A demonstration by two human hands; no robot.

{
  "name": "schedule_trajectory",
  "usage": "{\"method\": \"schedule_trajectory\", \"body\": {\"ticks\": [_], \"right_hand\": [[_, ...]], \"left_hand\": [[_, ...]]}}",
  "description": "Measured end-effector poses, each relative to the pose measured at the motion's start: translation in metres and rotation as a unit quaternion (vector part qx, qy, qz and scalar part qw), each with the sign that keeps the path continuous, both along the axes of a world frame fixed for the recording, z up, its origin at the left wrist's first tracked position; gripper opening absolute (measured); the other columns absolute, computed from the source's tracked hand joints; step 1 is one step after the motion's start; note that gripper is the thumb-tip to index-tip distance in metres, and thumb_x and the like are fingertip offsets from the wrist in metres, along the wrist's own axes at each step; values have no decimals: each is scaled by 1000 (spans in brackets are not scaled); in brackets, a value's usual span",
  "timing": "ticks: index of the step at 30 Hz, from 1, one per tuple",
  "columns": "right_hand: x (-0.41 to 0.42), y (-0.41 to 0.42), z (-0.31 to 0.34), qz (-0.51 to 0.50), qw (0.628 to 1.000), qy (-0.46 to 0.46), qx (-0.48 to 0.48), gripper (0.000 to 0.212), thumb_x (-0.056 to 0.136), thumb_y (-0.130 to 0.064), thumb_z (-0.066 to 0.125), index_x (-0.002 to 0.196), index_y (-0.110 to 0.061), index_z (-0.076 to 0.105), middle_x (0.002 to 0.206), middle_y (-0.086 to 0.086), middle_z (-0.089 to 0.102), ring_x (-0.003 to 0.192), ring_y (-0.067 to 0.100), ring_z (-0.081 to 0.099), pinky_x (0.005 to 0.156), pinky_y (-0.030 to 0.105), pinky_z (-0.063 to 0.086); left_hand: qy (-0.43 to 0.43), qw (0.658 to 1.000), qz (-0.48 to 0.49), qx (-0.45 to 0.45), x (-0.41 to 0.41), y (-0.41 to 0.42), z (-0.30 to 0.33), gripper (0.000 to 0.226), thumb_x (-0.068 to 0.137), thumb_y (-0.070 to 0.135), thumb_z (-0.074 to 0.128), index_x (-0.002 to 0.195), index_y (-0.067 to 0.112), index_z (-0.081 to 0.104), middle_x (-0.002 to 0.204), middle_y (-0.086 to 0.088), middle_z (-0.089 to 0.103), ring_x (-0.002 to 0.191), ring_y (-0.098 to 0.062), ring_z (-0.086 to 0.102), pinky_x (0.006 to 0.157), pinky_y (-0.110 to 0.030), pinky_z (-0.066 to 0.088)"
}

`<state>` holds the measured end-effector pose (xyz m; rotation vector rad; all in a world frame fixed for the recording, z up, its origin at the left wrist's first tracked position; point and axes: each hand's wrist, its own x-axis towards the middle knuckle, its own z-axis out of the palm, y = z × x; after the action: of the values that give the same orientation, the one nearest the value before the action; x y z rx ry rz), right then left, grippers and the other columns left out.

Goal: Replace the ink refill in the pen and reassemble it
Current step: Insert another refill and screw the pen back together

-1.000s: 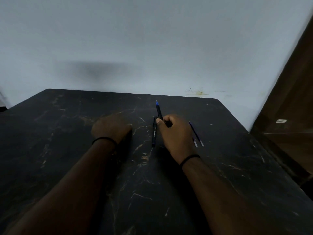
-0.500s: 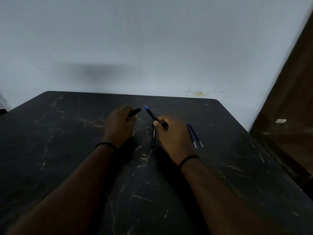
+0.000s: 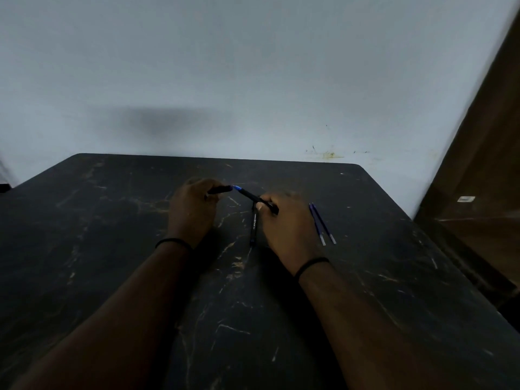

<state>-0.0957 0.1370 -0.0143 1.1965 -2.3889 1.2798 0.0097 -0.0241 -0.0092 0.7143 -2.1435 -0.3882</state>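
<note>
1. While the light is this dim, the head view gives up little detail: the small dark piece (image 3: 220, 190) in the left hand (image 3: 194, 209) could be a cap or a pen section, and I cannot tell which. Its near end is buried in the fist.
2. Fingertips of both hands curl away from the camera, so the grips are seen only from the back. Both forearms are cut off at the bottom edge.
3. Left hand is closed around that dark piece, which pokes out to the right toward a blue tip (image 3: 237, 188).
4. Right hand (image 3: 287, 220) is pinched shut on a black pen (image 3: 254, 197), angled up and left, its blue end just meeting the dark piece. Whether they actually touch is hard to say.
5. Second black pen barrel (image 3: 253, 225) lies flat on the table (image 3: 112, 249) between the wrists, pointing toward the camera, its far end hidden under the right hand.
6. Two blue refills (image 3: 322, 224) lie side by side just right of the right hand, apart from it.
7. Table runs wide and bare to the left; its far edge sits against the wall (image 3: 253, 66), and the right edge drops beside a brown panel (image 3: 478, 164).
</note>
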Motion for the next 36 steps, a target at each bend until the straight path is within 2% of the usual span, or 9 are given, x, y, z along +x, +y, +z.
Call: {"method": "schedule_trajectory", "body": {"ticks": [2, 4, 7, 11, 14, 20, 26, 32, 36], "right_hand": [[0, 0, -1, -5, 1000, 1, -3, 15, 94, -37, 59, 104, -32, 69, 101, -4, 61, 99, 18, 57, 87, 43, 53], [1, -1, 0, -10, 1000, 1, 8, 15, 94, -38, 59, 103, -32, 69, 99, -5, 61, 97, 17, 57, 85, 42, 54], [2, -1, 1, 5, 999, -21, 26, 16, 95, -37, 59, 101, -28, 71, 94, -5, 67, 90, 16, 61, 82, 40, 55], [7, 4, 5, 41, 998, -28, 37, 14, 96, -33, 60, 100, -26, 71, 93, -5, 70, 86, 13, 62, 80, 32, 52], [12, 6, 8, 59, 997, -12, 56, 14, 97, -34, 60, 101, -26, 71, 93, -5, 69, 86, 14, 61, 76, 31, 50], [12, 8, 8, 65, 996, -11, 58, 15, 98, -34, 59, 101, -26, 71, 93, -5, 68, 85, 13, 61, 74, 29, 48], [12, 6, 6, 60, 997, -1, 47, 15, 97, -35, 58, 97, -26, 70, 85, -5, 67, 81, 14, 61, 75, 34, 52], [11, 4, 4, 55, 998, 3, 42, 11, 95, -36, 61, 96, -27, 68, 80, -7, 65, 75, 12, 60, 71, 33, 52], [12, 4, 3, 56, 998, -8, 5, 10, 90, -32, 68, 98, -26, 71, 81, -7, 68, 77, 11, 62, 72, 34, 53]], "left_hand": [[4, 1000, 1, 2, 1, 0, -1, 19, 87, 10, 70, 104, 17, 74, 96, -2, 64, 83, -19, 58, 66, -28, 40], [16, 1000, 8, 23, 0, 0, -2, 15, 88, 14, 69, 102, 18, 73, 88, -1, 65, 78, -20, 60, 59, -26, 38], [92, 984, -5, 153, -3, 3, -2, 17, 90, 18, 69, 107, 17, 68, 91, -2, 71, 72, -18, 67, 58, -24, 44], [229, 881, -111, 400, -5, 10, 2, 26, 98, 9, 57, 123, 12, 53, 96, -12, 75, 59, -16, 69, 45, -21, 46], [253, 828, -168, 471, 0, 11, 6, 28, 101, 8, 49, 126, 19, 49, 94, -11, 77, 67, -21, 72, 50, -26, 53], [246, 795, -215, 510, 0, 11, 6, 19, 102, 10, 45, 119, 15, 49, 103, -15, 76, 81, -29, 75, 57, -30, 55], [208, 796, -249, 510, -3, 11, 2, 16, 102, 13, 43, 116, 18, 50, 109, -16, 75, 91, -33, 74, 69, -37, 53], [203, 800, -259, 502, -5, 10, -1, 22, 99, 34, 53, 112, 17, 59, 108, -15, 75, 90, -32, 74, 62, -30, 55], [229, 791, -247, 511, -8, 6, -6, 15, 95, 22, 60, 103, 12, 68, 105, -15, 76, 83, -26, 76, 58, -27, 51]]}}
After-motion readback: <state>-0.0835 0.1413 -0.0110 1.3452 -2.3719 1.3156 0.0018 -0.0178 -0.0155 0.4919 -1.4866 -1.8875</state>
